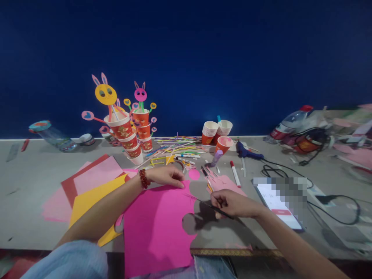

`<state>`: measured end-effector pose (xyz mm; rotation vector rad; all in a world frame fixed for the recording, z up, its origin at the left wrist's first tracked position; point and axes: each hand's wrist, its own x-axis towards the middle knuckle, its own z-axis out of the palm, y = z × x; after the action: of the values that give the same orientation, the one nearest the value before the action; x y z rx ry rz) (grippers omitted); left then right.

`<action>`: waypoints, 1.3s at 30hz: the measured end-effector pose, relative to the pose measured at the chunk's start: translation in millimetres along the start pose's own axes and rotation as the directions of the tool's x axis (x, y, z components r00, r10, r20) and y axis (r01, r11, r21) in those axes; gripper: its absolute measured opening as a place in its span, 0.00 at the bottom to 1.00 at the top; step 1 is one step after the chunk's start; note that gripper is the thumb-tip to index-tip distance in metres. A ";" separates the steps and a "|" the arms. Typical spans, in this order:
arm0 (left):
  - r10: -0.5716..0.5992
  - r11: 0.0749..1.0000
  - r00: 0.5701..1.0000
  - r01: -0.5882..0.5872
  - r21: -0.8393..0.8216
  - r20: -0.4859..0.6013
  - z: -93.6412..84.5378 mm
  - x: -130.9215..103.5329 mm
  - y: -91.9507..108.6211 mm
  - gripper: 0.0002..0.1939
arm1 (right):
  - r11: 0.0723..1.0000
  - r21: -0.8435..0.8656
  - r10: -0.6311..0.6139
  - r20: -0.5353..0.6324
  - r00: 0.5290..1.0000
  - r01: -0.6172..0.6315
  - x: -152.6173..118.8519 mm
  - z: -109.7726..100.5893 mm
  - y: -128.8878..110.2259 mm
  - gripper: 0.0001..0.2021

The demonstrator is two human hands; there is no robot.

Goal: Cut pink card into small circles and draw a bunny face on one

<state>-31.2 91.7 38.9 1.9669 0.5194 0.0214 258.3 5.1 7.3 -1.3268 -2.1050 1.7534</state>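
A bright pink sheet of paper (pixel 154 232) lies over the table's front edge, with round notches along its right side. My left hand (pixel 168 176), a red bead bracelet at its wrist, is closed on the sheet's top edge near the corner. To the right, my right hand (pixel 229 203) grips dark scissors (pixel 207 203); their blades reach the paper's right edge above a large notch. A loose pink paper circle (pixel 194 174) rests just beyond the corner. Pale pink paper pieces (pixel 228 184) lie past my right hand.
Coloured paper sheets (pixel 97 174) spread at left. Behind stand stacked cups with paper rabbit figures (pixel 120 130), paper straws (pixel 180 145) and more cups (pixel 209 132). A blue glue gun (pixel 248 151), its cord, a red-capped marker (pixel 235 174) and a phone (pixel 274 201) are at right.
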 end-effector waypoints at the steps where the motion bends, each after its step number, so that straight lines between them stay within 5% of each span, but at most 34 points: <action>1: 0.001 1.000 1.000 -0.001 -0.002 0.004 0.0 0.0 -0.6 0.21 | 1.000 -0.006 0.003 -0.002 1.000 -0.003 0.3 -0.2 0.4 0.15; 39: -0.043 0.998 0.999 0.042 -0.041 -0.001 4.8 2.7 -1.7 0.20 | 0.999 -0.011 -0.033 -0.063 0.997 0.033 12.9 8.9 6.0 0.19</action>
<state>-28.2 89.2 34.7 1.9158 0.5580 0.0074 248.6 6.7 -6.2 -1.3239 -2.0923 1.6679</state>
